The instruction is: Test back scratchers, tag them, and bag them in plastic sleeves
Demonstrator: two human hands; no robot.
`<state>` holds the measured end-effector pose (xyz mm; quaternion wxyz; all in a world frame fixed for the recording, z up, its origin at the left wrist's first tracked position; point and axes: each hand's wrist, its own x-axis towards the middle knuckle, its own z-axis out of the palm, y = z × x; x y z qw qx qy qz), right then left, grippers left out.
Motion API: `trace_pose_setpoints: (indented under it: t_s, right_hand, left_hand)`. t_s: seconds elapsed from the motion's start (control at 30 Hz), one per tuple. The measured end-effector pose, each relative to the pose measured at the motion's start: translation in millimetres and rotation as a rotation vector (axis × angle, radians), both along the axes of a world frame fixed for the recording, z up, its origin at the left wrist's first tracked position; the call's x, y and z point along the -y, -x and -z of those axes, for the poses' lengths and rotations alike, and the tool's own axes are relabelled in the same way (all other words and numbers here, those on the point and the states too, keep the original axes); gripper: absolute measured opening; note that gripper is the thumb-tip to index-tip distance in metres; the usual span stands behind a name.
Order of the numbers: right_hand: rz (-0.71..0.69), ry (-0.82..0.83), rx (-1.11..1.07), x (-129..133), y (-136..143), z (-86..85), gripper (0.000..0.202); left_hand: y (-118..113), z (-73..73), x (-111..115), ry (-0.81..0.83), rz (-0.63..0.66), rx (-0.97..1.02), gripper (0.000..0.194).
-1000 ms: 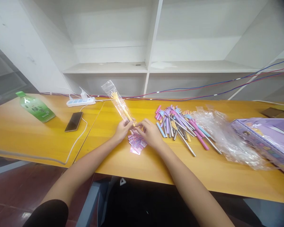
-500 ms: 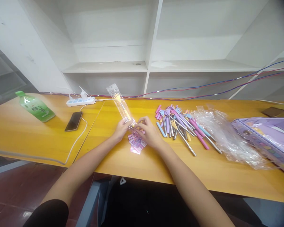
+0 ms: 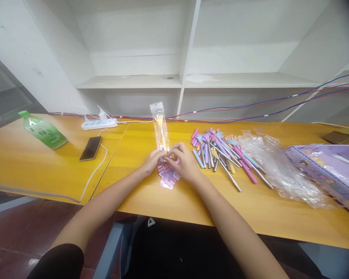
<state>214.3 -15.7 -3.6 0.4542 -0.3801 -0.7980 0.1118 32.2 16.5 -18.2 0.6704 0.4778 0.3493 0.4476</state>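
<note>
A yellow hand-shaped back scratcher lies inside a clear plastic bag, which points away from me almost straight. My left hand pinches the lower end of the bag from the left. My right hand is at the same end, thumb and fingertips pressed together on the bag's edge. Under and between the hands, a fan of pink and purple printed cards rests on the table. To the right is a pile of loose back scratchers in several colours, with metal rods and coloured handles.
Empty-looking clear bags are heaped right of the pile, beside a purple box. On the left are a green bottle, a phone with a white cable, and a power strip. White shelving stands behind the table.
The bag with the yellow back scratcher has swung from leaning left to nearly upright in view, its top end moving right. Both hands stay at its lower end.
</note>
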Motion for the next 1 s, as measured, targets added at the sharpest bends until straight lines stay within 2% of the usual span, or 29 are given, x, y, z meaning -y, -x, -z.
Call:
trace_pose_setpoints:
  t_s: [0.27, 0.47, 0.6, 0.77, 0.87, 1.0]
  right_hand:
    - [0.015, 0.1, -0.009, -1, -3, -5.2, 0.011]
    - [0.1, 0.155, -0.049, -5, -3, 1.8, 0.035]
    - [0.148, 0.222, -0.021, -7, -4, 3.3, 0.03]
    - [0.049, 0.303, 0.018, -5, -2, -0.4, 0.032]
    - [-0.05, 0.354, -0.071, -3, 1, -1.6, 0.038]
    - [-0.131, 0.455, -0.17, -2, 3, -3.7, 0.048]
  left_hand:
    - [-3, -4.8, 11, -0.072, 0.17, -0.099, 0.031]
    - [-6, -6.1, 10, -0.016, 0.133, -0.049, 0.038]
    - [-6, -6.7, 6, -0.009, 0.024, 0.052, 0.039]
    - [-4, -14.3, 4, -0.024, -0.034, 0.113, 0.034]
    - [-2, -17.0, 5, -0.015, 0.015, 0.1, 0.034]
    - [0, -12.3, 5, -0.031, 0.093, 0.092, 0.039]
